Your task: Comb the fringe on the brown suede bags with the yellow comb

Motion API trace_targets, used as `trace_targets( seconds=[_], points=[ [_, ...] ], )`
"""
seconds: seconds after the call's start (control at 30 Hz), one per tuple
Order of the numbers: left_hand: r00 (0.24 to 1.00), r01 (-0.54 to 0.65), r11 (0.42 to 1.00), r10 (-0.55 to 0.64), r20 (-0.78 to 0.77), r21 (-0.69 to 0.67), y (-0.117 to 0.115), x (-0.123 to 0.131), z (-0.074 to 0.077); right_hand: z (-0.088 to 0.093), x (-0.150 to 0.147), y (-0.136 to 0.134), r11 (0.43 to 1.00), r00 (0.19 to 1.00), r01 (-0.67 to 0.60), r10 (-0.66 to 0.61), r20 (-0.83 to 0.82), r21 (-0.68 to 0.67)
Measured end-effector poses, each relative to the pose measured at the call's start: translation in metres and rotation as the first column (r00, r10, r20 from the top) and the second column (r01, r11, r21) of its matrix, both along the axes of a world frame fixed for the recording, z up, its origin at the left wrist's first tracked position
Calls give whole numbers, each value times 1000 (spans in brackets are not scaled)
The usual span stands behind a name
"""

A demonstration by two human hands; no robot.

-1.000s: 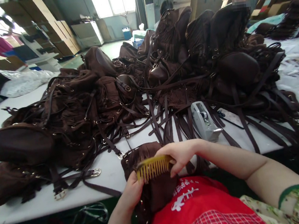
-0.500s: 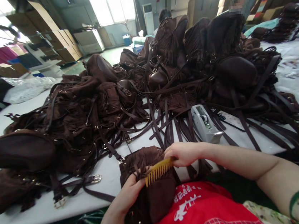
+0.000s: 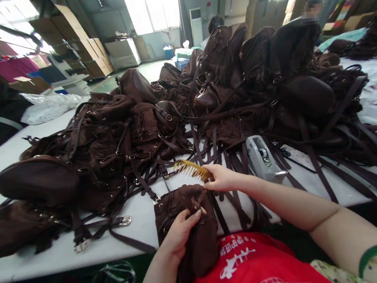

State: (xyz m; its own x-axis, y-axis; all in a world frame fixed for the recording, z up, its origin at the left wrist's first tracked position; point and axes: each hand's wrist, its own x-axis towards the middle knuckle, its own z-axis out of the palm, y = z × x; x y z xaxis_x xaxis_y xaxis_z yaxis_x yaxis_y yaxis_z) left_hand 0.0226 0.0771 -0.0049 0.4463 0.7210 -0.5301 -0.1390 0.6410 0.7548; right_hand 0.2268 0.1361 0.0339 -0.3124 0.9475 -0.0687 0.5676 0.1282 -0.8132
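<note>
A yellow wide-toothed comb (image 3: 192,170) is gripped by its handle end in my right hand (image 3: 222,178), raised above the far edge of a brown fringed bag (image 3: 205,244). My left hand (image 3: 181,233) lies on that bag, thumb and fingers pinched on its fringe (image 3: 199,204). The bag hangs over the table's front edge against the red apron (image 3: 243,262). Its strap and buckle (image 3: 156,199) lead off up to the left.
Brown bags with straps and buckles (image 3: 107,146) are heaped across the white table (image 3: 55,261). A grey tape dispenser (image 3: 263,160) and a phone-like flat object (image 3: 301,158) lie to the right. Across the heap is another person (image 3: 313,9). Cardboard boxes (image 3: 70,32) stand behind.
My right hand has lifted the comb off the fringe, up and away from my body. My left hand has shifted slightly right and up on the bag. The view has turned a little left.
</note>
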Motion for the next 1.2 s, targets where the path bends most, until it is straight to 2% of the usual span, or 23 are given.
trace_targets(
  seconds=[0.03, 0.1, 0.17, 0.23, 0.3, 0.37, 0.47, 0.53, 0.57, 0.67, 0.73, 0.77, 0.83, 0.9, 1.0, 1.1, 1.2],
  points=[
    [1000, -27, 1000, 27, 15, -5, 1, -2, -1, 6, 2, -6, 996, 998, -22, 16, 67, 90],
    [998, -42, 999, 42, 38, -1, 1, -3, -3, 17, 1, -22, 964, 963, -148, 89, 255, 220],
    [997, -44, 999, 43, 61, 24, 0, -2, -3, 23, -2, -39, 918, 862, -326, 189, 470, 228],
    [993, -84, 995, 80, 86, 48, -3, 1, -1, 24, -6, -50, 880, 736, -438, 233, 636, 184],
    [989, -120, 991, 115, 95, 55, -8, 4, 2, 21, -9, -55, 864, 665, -473, 220, 714, 174],
    [992, -104, 992, 98, 76, 72, -12, 7, 5, 18, -9, -55, 856, 636, -486, 206, 744, 178],
    [999, 43, 970, -38, -27, 241, -16, 5, 14, 13, -6, -49, 850, 624, -487, 178, 761, 201],
    [975, 207, 890, -155, -159, 407, -18, 3, 22, 10, -1, -43, 869, 623, -448, 136, 770, 210],
    [945, 311, 820, -215, -245, 480, -19, 2, 27, 8, 2, -38, 888, 624, -411, 109, 774, 207],
    [777, 618, 533, -302, -552, 578, -23, 5, 39, 2, 11, -20, 949, 660, -236, -2, 751, 211],
    [627, 771, 346, -256, -736, 535, -27, 12, 44, -1, 14, -7, 959, 751, -146, -51, 658, 241],
    [562, 819, 274, -213, -799, 503, -28, 16, 44, -2, 13, -1, 957, 811, -139, -39, 584, 256],
    [474, 876, 168, -126, -871, 453, -31, 25, 43, -5, 9, 7, 938, 905, -221, 95, 415, 267],
    [439, 896, 104, -68, -896, 431, -33, 33, 40, -9, 2, 11, 893, 908, -379, 308, 284, 243],
    [412, 910, 67, -52, -910, 409, -35, 40, 33, -16, -8, 12, 792, 796, -597, 564, 220, 130],
    [390, 920, 71, -72, -918, 385, -36, 39, 29, -18, -7, 16, 720, 686, -693, 658, 311, 4],
    [391, 917, 117, -83, -917, 380, -36, 30, 25, -17, 4, 19, 688, 597, -718, 685, 419, -103]
  ],
)
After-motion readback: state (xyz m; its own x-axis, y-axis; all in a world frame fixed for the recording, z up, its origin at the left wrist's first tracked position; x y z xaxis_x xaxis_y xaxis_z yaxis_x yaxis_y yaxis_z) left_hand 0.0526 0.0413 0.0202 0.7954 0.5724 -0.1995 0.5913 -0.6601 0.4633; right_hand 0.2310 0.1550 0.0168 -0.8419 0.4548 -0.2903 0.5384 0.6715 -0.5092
